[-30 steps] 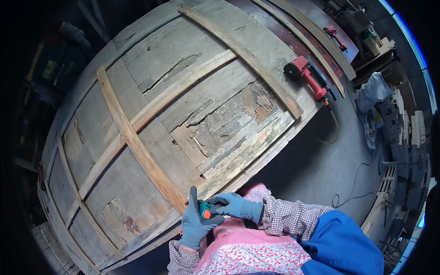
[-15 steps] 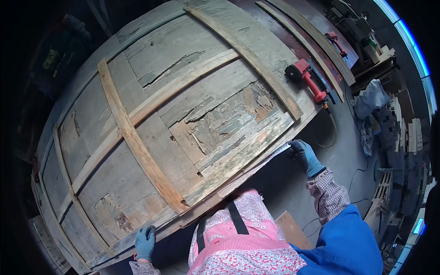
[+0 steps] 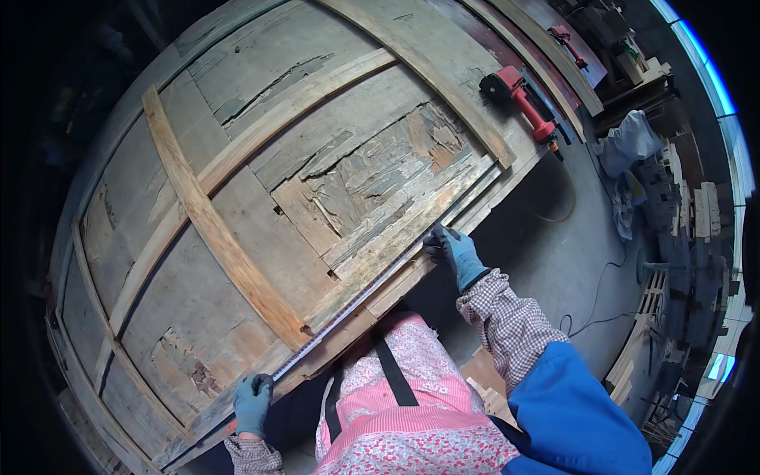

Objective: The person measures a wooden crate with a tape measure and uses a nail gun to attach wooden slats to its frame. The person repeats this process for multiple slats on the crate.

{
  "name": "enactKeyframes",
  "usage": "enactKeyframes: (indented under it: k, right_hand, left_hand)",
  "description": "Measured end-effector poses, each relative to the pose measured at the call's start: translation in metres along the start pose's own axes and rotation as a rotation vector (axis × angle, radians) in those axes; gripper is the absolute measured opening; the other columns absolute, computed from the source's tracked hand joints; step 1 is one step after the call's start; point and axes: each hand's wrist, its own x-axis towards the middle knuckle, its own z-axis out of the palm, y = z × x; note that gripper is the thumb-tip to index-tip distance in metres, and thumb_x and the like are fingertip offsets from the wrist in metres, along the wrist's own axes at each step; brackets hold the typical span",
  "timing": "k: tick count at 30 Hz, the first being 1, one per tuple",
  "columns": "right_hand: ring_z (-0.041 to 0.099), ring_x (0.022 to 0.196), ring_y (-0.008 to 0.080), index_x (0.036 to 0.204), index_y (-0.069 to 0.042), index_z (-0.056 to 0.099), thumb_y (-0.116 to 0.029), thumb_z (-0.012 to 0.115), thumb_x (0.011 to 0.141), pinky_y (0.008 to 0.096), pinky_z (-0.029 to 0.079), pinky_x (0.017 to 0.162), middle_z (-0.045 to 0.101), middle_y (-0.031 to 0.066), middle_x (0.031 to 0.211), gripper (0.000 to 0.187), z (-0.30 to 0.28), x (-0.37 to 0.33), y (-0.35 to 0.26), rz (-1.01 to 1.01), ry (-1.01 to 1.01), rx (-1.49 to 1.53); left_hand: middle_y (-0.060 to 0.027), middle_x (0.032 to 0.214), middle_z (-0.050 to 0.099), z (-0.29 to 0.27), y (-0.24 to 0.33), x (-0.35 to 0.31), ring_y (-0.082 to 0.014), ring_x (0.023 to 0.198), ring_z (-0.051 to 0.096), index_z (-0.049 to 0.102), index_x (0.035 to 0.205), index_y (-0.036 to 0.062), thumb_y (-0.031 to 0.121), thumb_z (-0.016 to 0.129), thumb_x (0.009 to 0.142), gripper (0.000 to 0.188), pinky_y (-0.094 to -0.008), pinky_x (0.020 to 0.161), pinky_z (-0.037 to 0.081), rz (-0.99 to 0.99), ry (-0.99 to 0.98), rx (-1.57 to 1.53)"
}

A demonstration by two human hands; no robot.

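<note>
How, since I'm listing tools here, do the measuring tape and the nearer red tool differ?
The measuring tape is a thin, pale strip; the red tool is bulky, with a black end. The measuring tape stretches along the near side of the wooden panel, between the left grip and the right grip; the red tool lies apart from both, farther right. Both are at the same panel.

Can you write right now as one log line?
left hand: holding measuring tape | right hand: holding its other end | tape: along wooden panel's edge | red tool: on panel
</note>
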Motion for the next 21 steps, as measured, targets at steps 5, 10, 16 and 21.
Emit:
enactKeyframes:
  k: [5,10,16,21]
  right_hand:
    - [0.059,0.058,0.0097,0.096,-0.009,0.059,-0.032,0.061,0.084,0.0257,0.048,0.051,0.062,0.0005,0.076,0.026,0.022,0.002,0.011,-0.003,0.092,-0.044]
    - [0.058,0.061,0.0097,0.100,-0.006,0.058,-0.032,0.062,0.084,0.0254,0.048,0.052,0.062,0.0019,0.079,0.030,0.027,-0.006,0.013,-0.069,0.090,-0.048]
    - [0.058,0.064,0.0097,0.113,-0.003,0.055,-0.018,0.058,0.086,0.0208,0.045,0.055,0.062,0.0020,0.084,0.031,0.018,-0.011,0.040,-0.285,0.073,0.068]
    - [0.058,0.064,0.0092,0.120,-0.001,0.050,-0.012,0.060,0.084,0.0191,0.044,0.054,0.062,0.0029,0.092,0.039,0.033,-0.025,0.057,-0.285,0.078,0.134]
  left_hand:
    - [-0.0141,0.080,0.061,0.008,-0.004,0.015,-0.0299,0.080,0.058,0.066,0.085,0.0081,0.026,0.060,0.077,0.021,-0.0375,0.070,0.044,-0.048,-0.029,-0.020]
    - [-0.0121,0.073,0.064,0.007,-0.004,0.029,-0.0208,0.070,0.062,0.066,0.086,0.0050,0.024,0.057,0.076,0.023,-0.0319,0.066,0.046,-0.049,-0.054,0.071]
    - [-0.0153,0.082,0.063,0.007,0.013,0.043,-0.0303,0.079,0.059,0.066,0.087,0.0089,0.031,0.057,0.076,0.026,-0.0387,0.071,0.045,-0.078,-0.092,0.075]
    - [-0.0146,0.083,0.062,0.009,0.000,0.041,-0.0302,0.081,0.058,0.066,0.087,0.0085,0.031,0.057,0.076,0.027,-0.0388,0.072,0.044,-0.066,-0.081,0.086]
